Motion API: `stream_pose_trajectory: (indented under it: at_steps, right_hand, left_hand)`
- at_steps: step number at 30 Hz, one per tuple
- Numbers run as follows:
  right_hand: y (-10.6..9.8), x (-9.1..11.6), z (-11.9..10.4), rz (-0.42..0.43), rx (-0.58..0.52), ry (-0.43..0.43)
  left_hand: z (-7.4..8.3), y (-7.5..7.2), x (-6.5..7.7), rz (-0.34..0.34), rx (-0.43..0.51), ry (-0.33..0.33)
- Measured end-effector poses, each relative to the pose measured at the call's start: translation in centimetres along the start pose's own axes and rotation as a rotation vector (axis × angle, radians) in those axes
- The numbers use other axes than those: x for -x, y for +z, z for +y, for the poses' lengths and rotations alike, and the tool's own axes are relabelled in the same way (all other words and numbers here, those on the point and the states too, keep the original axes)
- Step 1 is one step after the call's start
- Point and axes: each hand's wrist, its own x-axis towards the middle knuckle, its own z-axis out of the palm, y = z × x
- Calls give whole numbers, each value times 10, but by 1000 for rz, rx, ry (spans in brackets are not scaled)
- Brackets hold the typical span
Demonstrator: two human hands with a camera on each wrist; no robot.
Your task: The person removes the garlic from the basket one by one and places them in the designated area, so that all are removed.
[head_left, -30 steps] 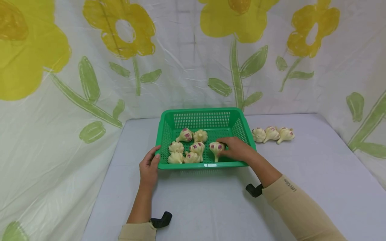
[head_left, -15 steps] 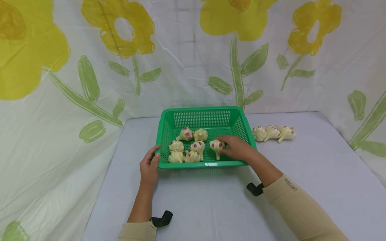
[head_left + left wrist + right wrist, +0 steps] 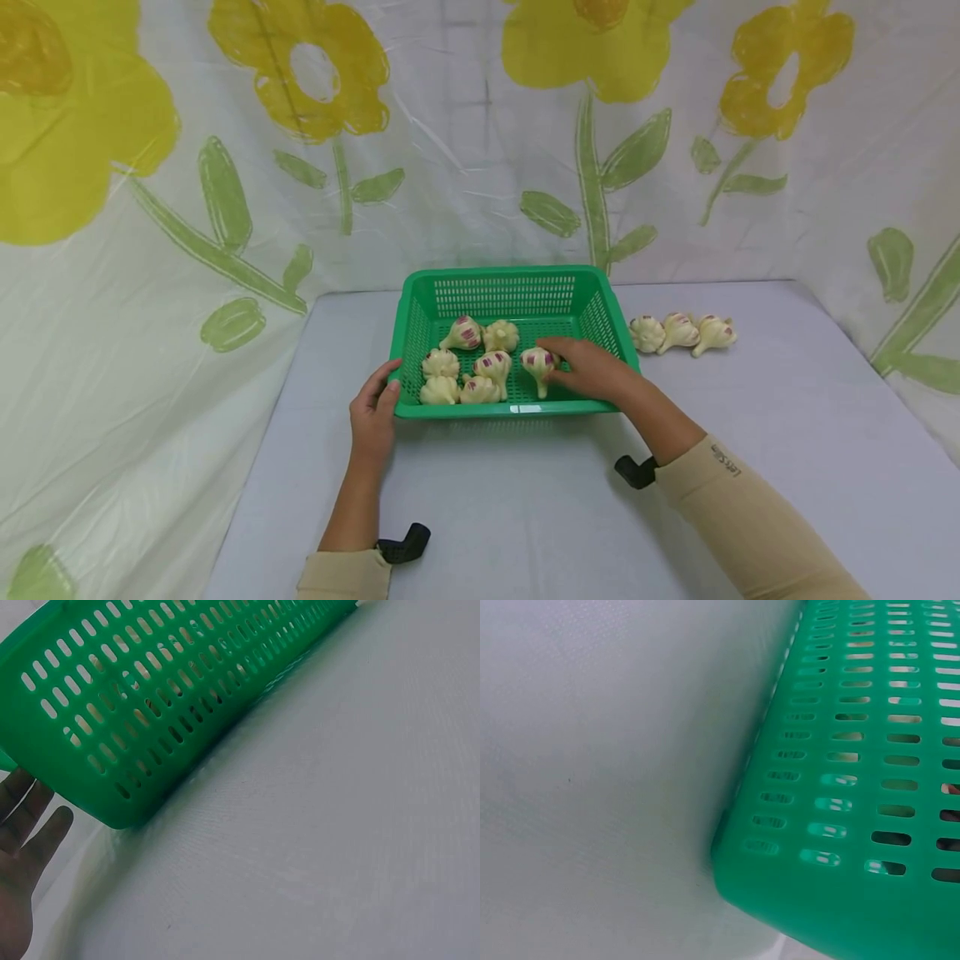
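A green plastic basket [image 3: 510, 410] sits on the white table with several garlic bulbs inside, mostly at its left half. My left hand [image 3: 372, 417] touches the basket's left edge; the left wrist view shows its fingers [image 3: 30, 814] fairly straight against the basket's end. Inside the right half of the basket, my right hand [image 3: 592, 371] pinches a purple-streaked garlic bulb [image 3: 537, 364] between thumb and fingers, its stem pointing down. In the right wrist view the slotted basket wall [image 3: 855, 817] hides most of that hand.
Three garlic bulbs [image 3: 681, 332] lie in a row on the table, just right of the basket. Behind the table [image 3: 480, 500] hangs a white curtain [image 3: 450, 208] with yellow flowers. A black wrist mount [image 3: 405, 543] sticks out from each cuff.
The garlic bulb in my right hand has tilted slightly, its stem end shifting right and up. Both hands otherwise keep their places; the whole view shifts a little.
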Motion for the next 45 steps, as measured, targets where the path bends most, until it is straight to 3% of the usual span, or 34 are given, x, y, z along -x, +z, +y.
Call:
stream_pose_trajectory:
  at_steps: [6, 11, 16, 21, 26, 31, 37, 41, 45]
  right_hand:
    - [-3, 2, -2, 42, -40, -22]
    - [-5, 6, 2, 126, -113, -27]
    - [-10, 12, 7, 249, -231, -56]
    - [-29, 28, 17, 386, -323, -40]
    - [-56, 50, 42, 585, -368, 26]
    - [-78, 76, 77, 750, -414, 145]
    - [-95, 109, 115, 865, -434, 411]
    - [-103, 127, 135, 904, -581, 613]
    - [-105, 142, 155, 937, -750, 753]
  left_hand:
    - [0, -1, -1, -8, 8, -2]
    - [-1, -1, 0, -12, 5, -14]
    - [0, -1, 1, -9, -3, -11]
    - [2, -1, 3, -19, 8, -34]
    - [23, 0, 4, -35, 3, -33]
    - [40, 1, 4, -40, -7, -29]
    - [42, 1, 3, -43, -8, -72]
    - [42, 0, 4, -43, -18, -71]
    - [42, 0, 4, -48, -20, -74]
